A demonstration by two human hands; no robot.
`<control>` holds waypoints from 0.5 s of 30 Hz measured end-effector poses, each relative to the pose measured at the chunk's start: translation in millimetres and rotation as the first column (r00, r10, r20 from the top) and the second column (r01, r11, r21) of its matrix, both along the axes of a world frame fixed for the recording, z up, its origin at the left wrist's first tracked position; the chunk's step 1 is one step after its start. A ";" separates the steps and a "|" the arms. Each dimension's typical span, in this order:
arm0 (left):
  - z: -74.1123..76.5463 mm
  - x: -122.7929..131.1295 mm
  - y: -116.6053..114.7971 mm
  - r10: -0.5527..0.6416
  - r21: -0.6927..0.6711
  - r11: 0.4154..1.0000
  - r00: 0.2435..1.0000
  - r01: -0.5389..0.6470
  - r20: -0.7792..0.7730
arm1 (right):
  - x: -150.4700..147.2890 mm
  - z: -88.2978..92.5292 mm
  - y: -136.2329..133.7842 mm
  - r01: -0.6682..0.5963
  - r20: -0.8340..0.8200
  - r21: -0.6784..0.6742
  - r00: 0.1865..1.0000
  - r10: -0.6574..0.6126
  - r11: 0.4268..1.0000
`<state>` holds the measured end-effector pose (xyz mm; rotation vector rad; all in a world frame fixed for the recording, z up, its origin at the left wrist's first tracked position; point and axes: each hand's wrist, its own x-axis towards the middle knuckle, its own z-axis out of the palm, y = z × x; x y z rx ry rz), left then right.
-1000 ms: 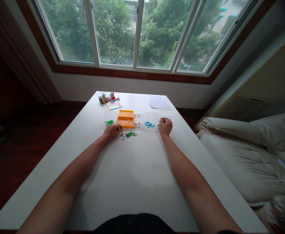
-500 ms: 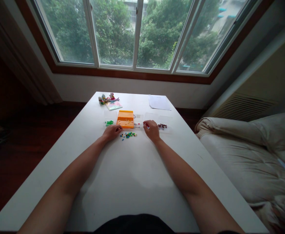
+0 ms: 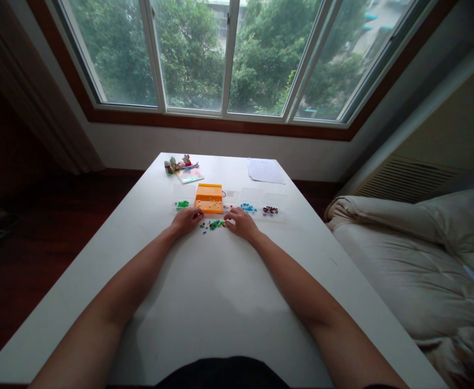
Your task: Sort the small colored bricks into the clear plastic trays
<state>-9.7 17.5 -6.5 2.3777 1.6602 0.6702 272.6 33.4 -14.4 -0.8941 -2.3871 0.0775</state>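
Observation:
A small heap of mixed coloured pieces (image 3: 213, 223) lies on the white table (image 3: 220, 302) between my hands. My left hand (image 3: 187, 219) rests at its left edge, fingers curled, touching the table. My right hand (image 3: 240, 221) sits at the heap's right edge, fingers bent down onto the pieces. Just behind stands an orange tray (image 3: 209, 198). Green pieces (image 3: 182, 205) lie to its left, blue pieces (image 3: 247, 207) and dark red pieces (image 3: 269, 209) to its right, in clear trays.
Small toy figures and a coloured card (image 3: 182, 166) sit at the table's far left, a sheet of paper (image 3: 265, 170) at the far right. A bed with pale bedding (image 3: 423, 259) borders the table on the right. Windows are behind.
My right hand moved left from the dark red pieces, past the blue ones, to the mixed heap. My left hand stayed put.

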 end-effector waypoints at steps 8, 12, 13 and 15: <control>0.4 1.1 -0.4 0.011 0.000 1.000 1.000 -0.011 -0.014 | -6.9 1.2 -5.1 0.037 0.049 -0.047 0.998 -0.034 0.998; 0.5 1.6 -0.8 0.007 0.008 1.000 1.000 -0.007 -0.013 | -7.0 0.5 -4.7 -0.014 0.029 -0.076 0.999 0.016 0.997; 0.3 1.6 -0.8 0.008 0.010 1.000 1.000 -0.008 -0.014 | -6.8 -0.3 -4.0 -0.030 0.023 -0.082 0.999 0.032 0.996; 0.0 1.5 -0.6 0.012 0.014 1.000 1.000 -0.011 -0.017 | -6.4 -2.7 -2.0 -0.053 0.005 -0.095 0.999 0.054 0.994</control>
